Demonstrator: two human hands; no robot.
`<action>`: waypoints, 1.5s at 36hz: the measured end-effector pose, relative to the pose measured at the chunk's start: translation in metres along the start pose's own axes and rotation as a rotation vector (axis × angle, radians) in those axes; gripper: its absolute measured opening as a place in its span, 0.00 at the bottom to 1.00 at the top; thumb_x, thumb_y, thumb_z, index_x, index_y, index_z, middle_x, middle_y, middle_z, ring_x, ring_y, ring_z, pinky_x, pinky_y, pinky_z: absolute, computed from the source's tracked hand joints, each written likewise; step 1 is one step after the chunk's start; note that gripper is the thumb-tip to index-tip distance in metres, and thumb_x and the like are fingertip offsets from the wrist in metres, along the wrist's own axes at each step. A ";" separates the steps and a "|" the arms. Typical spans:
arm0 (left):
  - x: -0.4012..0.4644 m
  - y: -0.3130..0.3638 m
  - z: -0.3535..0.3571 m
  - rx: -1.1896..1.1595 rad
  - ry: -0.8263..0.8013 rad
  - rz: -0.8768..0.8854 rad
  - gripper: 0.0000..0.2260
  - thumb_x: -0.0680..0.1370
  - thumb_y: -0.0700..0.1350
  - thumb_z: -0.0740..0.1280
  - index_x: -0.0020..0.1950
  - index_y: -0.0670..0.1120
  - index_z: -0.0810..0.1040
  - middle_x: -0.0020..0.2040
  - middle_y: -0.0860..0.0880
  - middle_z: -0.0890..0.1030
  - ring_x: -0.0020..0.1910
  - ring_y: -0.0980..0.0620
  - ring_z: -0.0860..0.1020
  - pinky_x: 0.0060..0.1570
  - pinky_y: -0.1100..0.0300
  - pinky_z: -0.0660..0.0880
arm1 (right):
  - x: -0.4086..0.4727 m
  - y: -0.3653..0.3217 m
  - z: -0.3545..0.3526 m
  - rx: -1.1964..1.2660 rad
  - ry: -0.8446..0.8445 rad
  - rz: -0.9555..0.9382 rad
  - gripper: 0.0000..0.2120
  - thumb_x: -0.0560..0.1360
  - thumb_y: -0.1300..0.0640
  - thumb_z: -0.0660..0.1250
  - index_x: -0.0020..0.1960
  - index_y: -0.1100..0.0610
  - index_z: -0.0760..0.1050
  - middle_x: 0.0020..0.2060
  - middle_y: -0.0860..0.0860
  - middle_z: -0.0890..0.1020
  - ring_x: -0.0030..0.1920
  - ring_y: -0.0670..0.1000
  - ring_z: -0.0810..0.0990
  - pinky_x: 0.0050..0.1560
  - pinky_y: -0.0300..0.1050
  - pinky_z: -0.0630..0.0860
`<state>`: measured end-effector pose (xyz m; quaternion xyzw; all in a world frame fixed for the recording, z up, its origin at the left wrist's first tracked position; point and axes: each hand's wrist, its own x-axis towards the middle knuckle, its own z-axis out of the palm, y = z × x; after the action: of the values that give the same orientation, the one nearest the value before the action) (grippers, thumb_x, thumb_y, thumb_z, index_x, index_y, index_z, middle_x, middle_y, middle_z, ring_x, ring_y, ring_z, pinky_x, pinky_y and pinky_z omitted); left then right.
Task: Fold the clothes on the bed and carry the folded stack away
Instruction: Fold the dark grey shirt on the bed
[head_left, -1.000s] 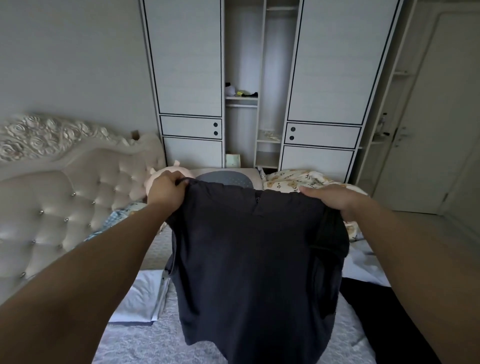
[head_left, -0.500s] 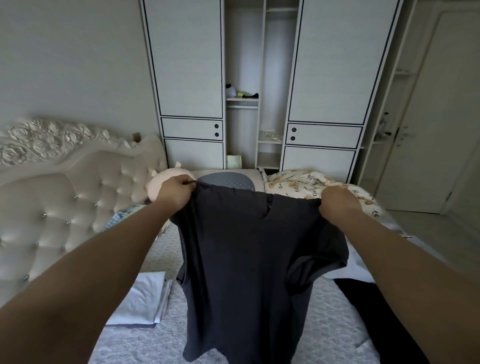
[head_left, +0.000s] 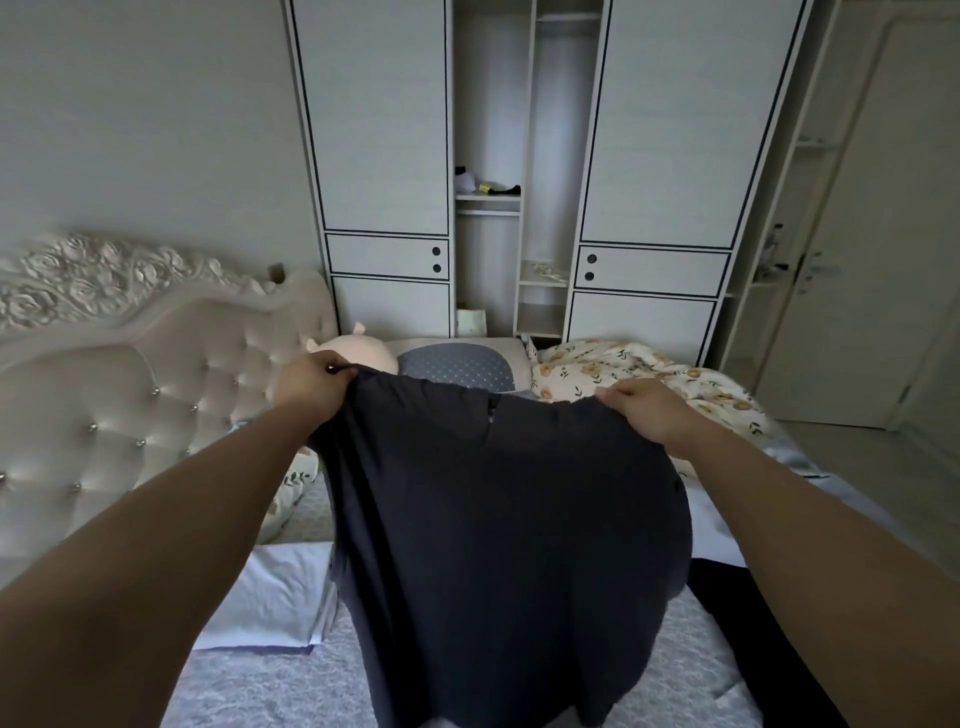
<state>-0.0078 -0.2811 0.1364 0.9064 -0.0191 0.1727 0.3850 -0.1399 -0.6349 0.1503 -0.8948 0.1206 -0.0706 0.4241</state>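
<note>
The bed (head_left: 291, 691) fills the lower frame. I hold the dark shirt (head_left: 498, 519) up at centre, spread and unfolded. One white folded garment (head_left: 270, 597) lies at lower left; another dark garment (head_left: 753, 623) waits at lower right, so I judge most folding remains. My left hand (head_left: 311, 382) and right hand (head_left: 644, 408) each pinch the shirt's top edge.

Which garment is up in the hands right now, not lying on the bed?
The dark shirt: the left hand and right hand grip its top edge. The white folded garment and black garment lie on the bed.
</note>
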 end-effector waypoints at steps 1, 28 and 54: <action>0.001 -0.002 -0.002 0.012 0.012 -0.006 0.06 0.77 0.45 0.67 0.49 0.46 0.81 0.51 0.43 0.82 0.53 0.42 0.77 0.51 0.57 0.70 | -0.001 0.000 -0.001 -0.039 -0.054 -0.013 0.17 0.77 0.44 0.64 0.48 0.58 0.81 0.46 0.54 0.83 0.48 0.53 0.80 0.52 0.48 0.74; 0.000 0.001 -0.015 0.008 -0.074 0.039 0.04 0.76 0.45 0.68 0.41 0.51 0.77 0.48 0.42 0.81 0.53 0.41 0.77 0.56 0.53 0.72 | 0.014 0.007 0.011 -0.250 0.174 -0.011 0.20 0.81 0.53 0.58 0.47 0.69 0.77 0.45 0.62 0.81 0.49 0.61 0.78 0.43 0.47 0.69; -0.014 0.008 -0.014 -0.309 -0.450 -0.103 0.20 0.76 0.53 0.69 0.62 0.41 0.78 0.66 0.41 0.74 0.66 0.41 0.71 0.69 0.47 0.64 | 0.007 -0.002 0.004 -0.208 0.092 -0.002 0.16 0.79 0.49 0.61 0.41 0.62 0.74 0.38 0.56 0.79 0.33 0.52 0.79 0.32 0.39 0.71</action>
<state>-0.0266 -0.2781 0.1460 0.8522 -0.0842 -0.0577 0.5132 -0.1314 -0.6325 0.1497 -0.9299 0.1459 -0.0991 0.3228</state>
